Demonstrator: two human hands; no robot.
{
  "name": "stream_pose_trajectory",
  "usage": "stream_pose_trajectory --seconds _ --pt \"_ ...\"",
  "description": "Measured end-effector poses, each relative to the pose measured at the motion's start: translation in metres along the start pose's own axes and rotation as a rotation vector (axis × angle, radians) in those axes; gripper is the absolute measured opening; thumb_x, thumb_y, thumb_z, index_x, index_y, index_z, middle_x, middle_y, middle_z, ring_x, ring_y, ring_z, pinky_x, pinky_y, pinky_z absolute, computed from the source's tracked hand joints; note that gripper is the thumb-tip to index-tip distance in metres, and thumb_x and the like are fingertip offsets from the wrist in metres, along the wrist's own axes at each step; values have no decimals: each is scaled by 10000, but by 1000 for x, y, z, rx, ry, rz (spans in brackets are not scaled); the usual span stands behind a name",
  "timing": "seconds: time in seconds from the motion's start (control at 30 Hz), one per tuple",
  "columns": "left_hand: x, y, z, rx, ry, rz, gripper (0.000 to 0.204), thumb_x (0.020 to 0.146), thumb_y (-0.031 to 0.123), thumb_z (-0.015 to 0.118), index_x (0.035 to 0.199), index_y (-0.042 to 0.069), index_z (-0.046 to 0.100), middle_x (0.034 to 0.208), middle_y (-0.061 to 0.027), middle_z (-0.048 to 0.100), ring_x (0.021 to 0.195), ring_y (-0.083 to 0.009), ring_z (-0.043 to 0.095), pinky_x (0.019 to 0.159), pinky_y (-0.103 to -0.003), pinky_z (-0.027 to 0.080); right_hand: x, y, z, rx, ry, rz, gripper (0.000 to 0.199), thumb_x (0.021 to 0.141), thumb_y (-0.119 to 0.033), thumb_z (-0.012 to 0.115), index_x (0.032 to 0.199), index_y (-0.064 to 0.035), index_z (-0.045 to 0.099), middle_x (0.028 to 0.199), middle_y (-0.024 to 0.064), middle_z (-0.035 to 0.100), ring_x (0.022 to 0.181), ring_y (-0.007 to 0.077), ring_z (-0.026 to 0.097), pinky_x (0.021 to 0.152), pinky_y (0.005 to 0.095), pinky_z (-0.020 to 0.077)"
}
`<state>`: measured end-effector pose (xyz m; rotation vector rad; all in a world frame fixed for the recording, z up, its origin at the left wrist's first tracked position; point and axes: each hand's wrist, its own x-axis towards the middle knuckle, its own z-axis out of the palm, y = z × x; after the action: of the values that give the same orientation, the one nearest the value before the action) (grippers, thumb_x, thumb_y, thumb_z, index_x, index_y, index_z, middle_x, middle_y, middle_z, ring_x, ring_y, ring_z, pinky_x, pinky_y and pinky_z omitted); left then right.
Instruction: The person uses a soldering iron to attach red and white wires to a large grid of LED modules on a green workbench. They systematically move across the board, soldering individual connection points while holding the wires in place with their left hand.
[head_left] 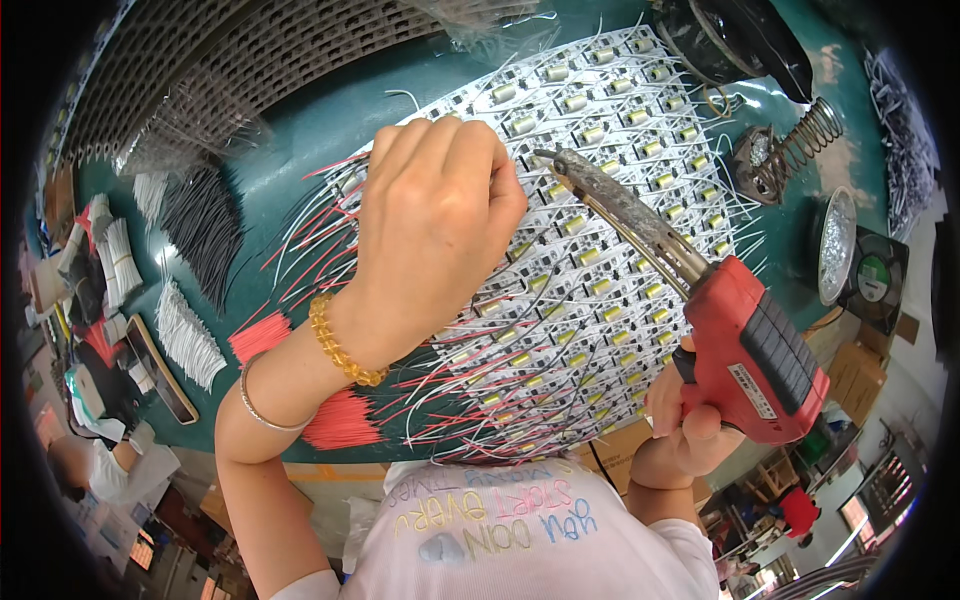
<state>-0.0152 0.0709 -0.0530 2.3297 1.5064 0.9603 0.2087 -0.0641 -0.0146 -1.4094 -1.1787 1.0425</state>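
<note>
My left hand (pixel 435 220), with a yellow bead bracelet (pixel 338 345) at the wrist, is closed in a fist over a white circuit board panel (pixel 640 45). Whatever its fingers pinch is hidden beneath the knuckles. A red soldering gun (pixel 750 345) is gripped in my right hand (pixel 690 430); its tip points up and left, just right of my left fist and above the panel. Rows of small yellow cylindrical components cover the panel. Red, white and black wires (pixel 430 395) stick out from its left and lower parts.
Left on the green table lie black wires (pixel 200 225), white wires (pixel 188 335), red wires (pixel 340 420) and a phone (pixel 162 368). A dark perforated rack (pixel 200 75) stands behind. At right are a coiled-spring iron stand (pixel 805 140), a metal dish (pixel 837 245) and a fan (pixel 875 280).
</note>
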Motion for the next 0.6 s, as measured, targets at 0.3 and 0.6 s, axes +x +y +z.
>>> stream_pose_trajectory --seconds 0.3,0.6 --pt "-1 2 2 -23 12 9 131 733 20 692 739 58 566 637 -28 525 604 -195 491 646 -337 372 -6 3 -7 -86 30 -60 794 880 -536 604 1182 174 418 487 14 472 369 96 434 395 237 379" --pt "2 -12 -14 -80 -41 69 86 783 100 665 796 41 604 713 -88 576 740 -278 558 711 -376 417 -13 -8 -7 200 -2 -152 706 945 -474 532 1265 131 359 490 24 445 364 107 400 388 251 370"
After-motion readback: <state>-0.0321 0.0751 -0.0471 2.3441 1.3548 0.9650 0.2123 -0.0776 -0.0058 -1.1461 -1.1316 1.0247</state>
